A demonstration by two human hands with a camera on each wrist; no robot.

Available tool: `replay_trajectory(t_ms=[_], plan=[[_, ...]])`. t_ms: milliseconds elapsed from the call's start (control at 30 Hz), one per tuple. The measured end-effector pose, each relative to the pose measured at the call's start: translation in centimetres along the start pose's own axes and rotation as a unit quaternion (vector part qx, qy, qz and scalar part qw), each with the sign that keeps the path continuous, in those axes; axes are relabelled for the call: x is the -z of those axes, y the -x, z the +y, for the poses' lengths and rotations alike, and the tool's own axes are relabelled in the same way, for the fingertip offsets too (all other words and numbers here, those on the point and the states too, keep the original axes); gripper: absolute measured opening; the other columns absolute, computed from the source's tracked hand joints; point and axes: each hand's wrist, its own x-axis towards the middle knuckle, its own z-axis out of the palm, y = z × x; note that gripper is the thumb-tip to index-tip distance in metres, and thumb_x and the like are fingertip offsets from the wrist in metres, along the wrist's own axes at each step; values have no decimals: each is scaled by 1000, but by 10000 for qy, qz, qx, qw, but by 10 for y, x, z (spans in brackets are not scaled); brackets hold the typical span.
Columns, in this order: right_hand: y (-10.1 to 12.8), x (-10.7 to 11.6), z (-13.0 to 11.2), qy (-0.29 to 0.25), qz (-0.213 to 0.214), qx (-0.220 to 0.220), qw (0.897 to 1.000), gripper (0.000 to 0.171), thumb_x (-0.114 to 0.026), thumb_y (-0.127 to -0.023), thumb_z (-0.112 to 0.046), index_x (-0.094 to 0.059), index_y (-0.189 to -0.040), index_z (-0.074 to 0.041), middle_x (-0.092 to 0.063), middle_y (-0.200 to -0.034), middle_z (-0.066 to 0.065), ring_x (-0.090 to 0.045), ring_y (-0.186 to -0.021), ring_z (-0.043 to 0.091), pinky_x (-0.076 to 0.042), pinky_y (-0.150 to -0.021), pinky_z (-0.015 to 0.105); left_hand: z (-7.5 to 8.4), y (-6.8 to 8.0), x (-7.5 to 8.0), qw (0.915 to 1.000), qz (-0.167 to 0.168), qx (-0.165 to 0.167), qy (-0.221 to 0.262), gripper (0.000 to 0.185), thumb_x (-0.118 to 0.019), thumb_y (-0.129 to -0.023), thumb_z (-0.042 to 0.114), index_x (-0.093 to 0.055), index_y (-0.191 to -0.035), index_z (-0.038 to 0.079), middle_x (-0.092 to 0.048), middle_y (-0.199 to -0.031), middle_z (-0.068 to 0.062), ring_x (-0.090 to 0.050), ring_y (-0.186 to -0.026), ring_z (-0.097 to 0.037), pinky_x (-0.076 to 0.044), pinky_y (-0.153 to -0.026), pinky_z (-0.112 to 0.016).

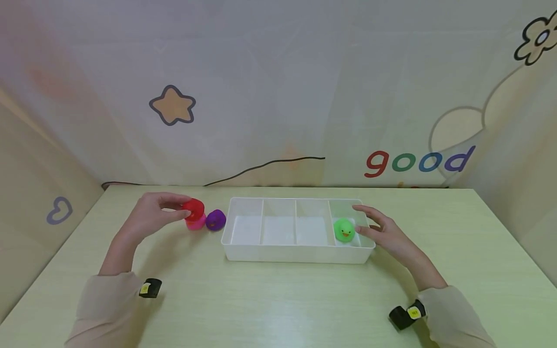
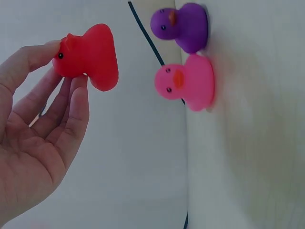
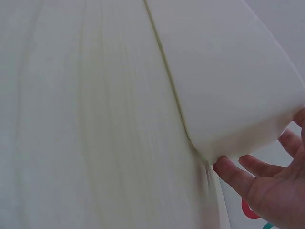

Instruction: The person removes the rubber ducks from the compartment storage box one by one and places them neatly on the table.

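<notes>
- On the pale green table (image 1: 278, 299) we see a white tray (image 1: 298, 254) split into four compartments in a row, standing between our two hands.
- Our left hand (image 1: 150, 215) pinches a red duck (image 1: 193, 208) by the head between thumb and fingertips, lifted clear of the table (the left wrist view shows it free of the surface, the other fingers loosely extended beneath it).
- Just below the red duck sits a pink duck (image 1: 197, 222), and a purple duck (image 1: 215, 220) stands beside that one, near the tray's left end; both rest on the table.
- Our right hand (image 1: 385, 232) holds nothing: its fingers are spread and relaxed, resting against the tray's right end wall.
- A green duck (image 1: 344, 229) sits upright in the rightmost compartment, just beside our right fingers; the other three compartments show only their white floors.
</notes>
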Motion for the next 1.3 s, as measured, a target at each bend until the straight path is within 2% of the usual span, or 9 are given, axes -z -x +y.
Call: replay_trajectory(t_ms=[333, 567, 800, 1300], plan=[[0, 0, 0, 12, -14, -47, 10000, 58, -54, -92, -25, -28, -142, -11, -9, -151, 16, -10, -131, 51, -27, -90, 69, -22, 0, 12, 9995, -169, 243, -76, 44, -64, -84, 24, -56, -123, 5, -58, -115, -18, -51, -107, -34, -46, -81, -46], [1, 1, 0, 41, 18, 6, 10000, 57, -54, -92, -24, -29, -141, -10, -9, -151, 16, -8, -133, 48, -26, -91, 69, -37, -3, 16, 9985, -265, 471, -24, 47, -63, -85, 25, -54, -125, 3, -56, -117, -19, -52, -106, -33, -46, -83, -46], [1, 1, 0, 31, 6, 41, 10000, 57, -54, -92, -24, -30, -141, -10, -10, -151, 15, -6, -134, 46, -25, -92, 69, -48, -5, 17, 9985, -295, 458, -101, 43, -64, -84, 22, -57, -121, 1, -61, -112, -19, -55, -102, -31, -44, -84, -45], [-1, 1, 2, 110, 43, 134, 9998, 56, -54, -92, -23, -31, -141, -9, -14, -150, 15, -6, -134, 44, -23, -95, 67, -61, -18, 11, 9963, -602, 488, -365, 40, -62, -84, 17, -57, -118, -4, -59, -113, -22, -52, -100, -32, -46, -77, -37]])
